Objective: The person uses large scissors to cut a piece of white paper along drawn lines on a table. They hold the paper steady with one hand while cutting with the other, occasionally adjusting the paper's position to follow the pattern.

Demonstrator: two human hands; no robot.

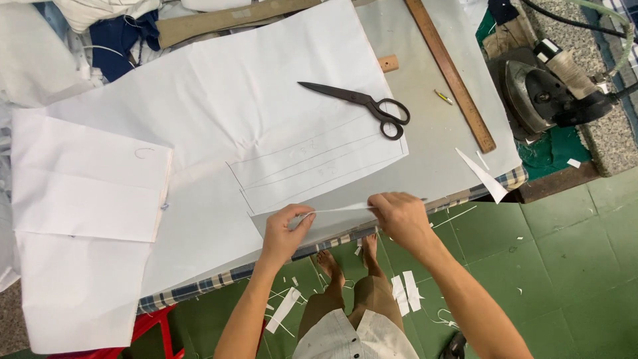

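Note:
My left hand (284, 229) and my right hand (399, 214) each pinch one end of a narrow white fabric strip (342, 209), stretched between them at the table's near edge. Just beyond the strip lies a large white fabric sheet (226, 106) with pencilled outlines of long bands on it. Black scissors (362, 103) rest shut on that sheet, farther from me than my right hand.
A long wooden ruler (452, 73) lies on the grey table cover (432, 133) at the right. An old iron (541, 93) sits beyond it. Folded white pieces (86, 179) are stacked at left. White scraps litter the green floor (565, 252) around my bare feet.

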